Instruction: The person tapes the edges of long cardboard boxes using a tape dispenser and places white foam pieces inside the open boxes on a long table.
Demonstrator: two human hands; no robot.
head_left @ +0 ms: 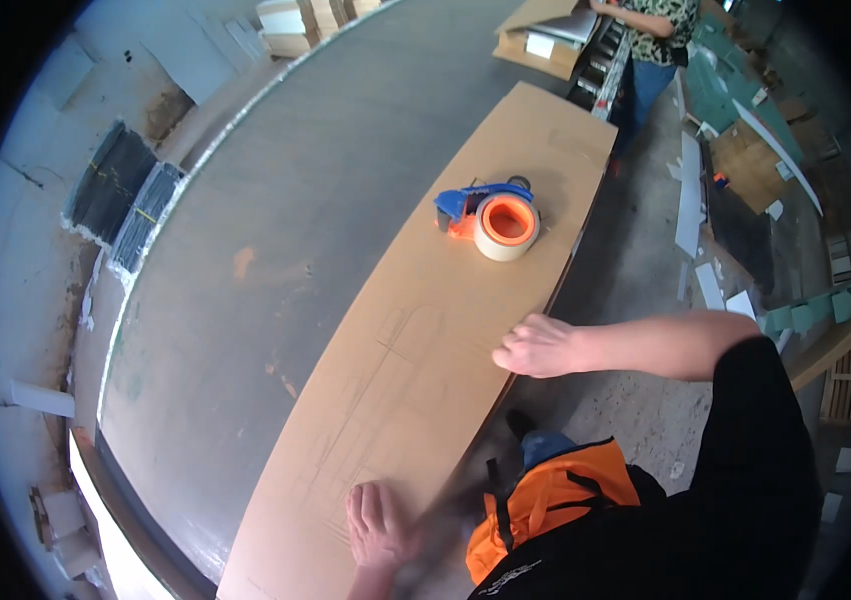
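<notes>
A long brown cardboard sheet lies on the grey bench, running from about 7 o'clock up to 1 o'clock across the view, its right edge along the bench's near edge. Both hands rest on it.

The left hand, at about 6 o'clock, lies flat on the lower end of the sheet, palm down and fingers spread, grasping nothing. The right hand, just right of centre at about 4 o'clock, sits at the sheet's right edge with the fingers curled loosely and pointing left; it touches the cardboard, but whether the fingers hook around the edge cannot be told. The right forearm reaches in from 3 o'clock out of a black sleeve.

Above the right hand, toward 1 o'clock, a tape dispenser with a blue handle and an orange body stands on the sheet, carrying a roll of tan tape. It is well apart from both hands.

At 5 o'clock an orange garment with black straps hangs in front of the person's body, beside the bench edge.

At 12 to 1 o'clock, beyond the far end of the sheet, another person in a patterned top and blue trousers stands beside a cardboard box. Pale offcuts lie scattered on the floor at 2 to 3 o'clock.
</notes>
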